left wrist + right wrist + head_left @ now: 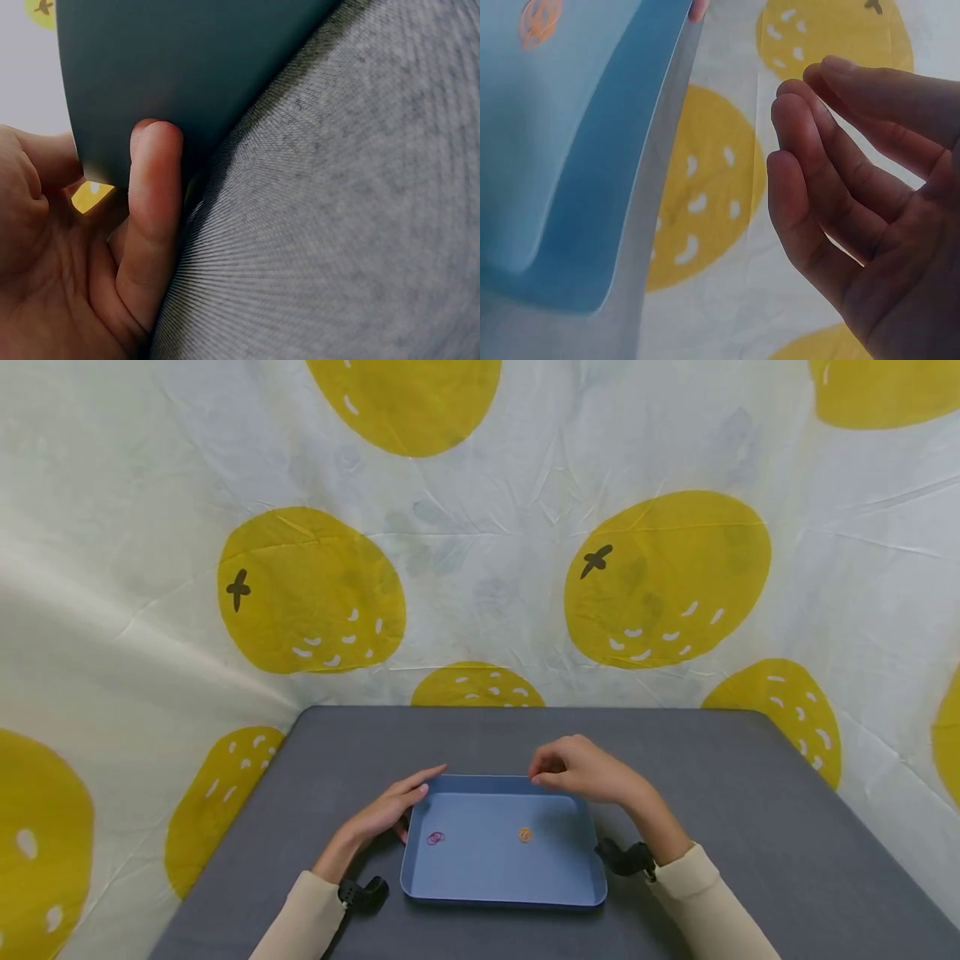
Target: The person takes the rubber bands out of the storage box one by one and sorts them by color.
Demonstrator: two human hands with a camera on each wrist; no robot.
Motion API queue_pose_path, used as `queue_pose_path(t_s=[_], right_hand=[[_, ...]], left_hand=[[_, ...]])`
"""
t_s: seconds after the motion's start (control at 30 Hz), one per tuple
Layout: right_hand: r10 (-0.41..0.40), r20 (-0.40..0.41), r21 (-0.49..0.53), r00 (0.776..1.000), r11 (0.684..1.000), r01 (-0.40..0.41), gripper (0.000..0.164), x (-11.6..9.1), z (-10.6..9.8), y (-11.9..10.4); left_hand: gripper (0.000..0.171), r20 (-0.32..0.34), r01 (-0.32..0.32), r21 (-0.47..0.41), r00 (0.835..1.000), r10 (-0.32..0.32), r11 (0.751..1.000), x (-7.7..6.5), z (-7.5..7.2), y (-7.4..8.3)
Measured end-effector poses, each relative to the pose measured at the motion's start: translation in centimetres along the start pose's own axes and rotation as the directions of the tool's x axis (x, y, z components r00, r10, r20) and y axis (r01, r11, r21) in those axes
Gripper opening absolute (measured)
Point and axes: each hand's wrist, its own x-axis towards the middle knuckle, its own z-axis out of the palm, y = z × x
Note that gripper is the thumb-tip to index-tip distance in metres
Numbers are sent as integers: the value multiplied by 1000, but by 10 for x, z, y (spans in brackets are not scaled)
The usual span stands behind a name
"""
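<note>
- head cam: worn up top, faces forward and down, gets the whole tray (480,872) plus curtain (487,602)
- left wrist: super close, low against the tray's outer wall
- right wrist: close too, shares the orange loops (525,835) with head

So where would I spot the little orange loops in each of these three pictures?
Head: the orange loops lie in the blue tray, below and slightly right of the picture's middle.
Left wrist: not in it.
Right wrist: near the top left corner.
Shared landmark: the blue tray, low centre in the head view, outer side at the top for left wrist, inside along the left for right wrist.
</note>
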Motion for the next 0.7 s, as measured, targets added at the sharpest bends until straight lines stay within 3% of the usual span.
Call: queue_pose_path(t_s=[0.27,0.7], right_hand=[[-46,51,-25,998,999,47,8,24,12,-16],[-66,131,14,989,998,64,8,45,38,-28]], left_hand=[[48,-1,6,-1,1000,-6,1000,0,0,2],[48,-19,30,-2,999,-30,1000,0,1,2]])
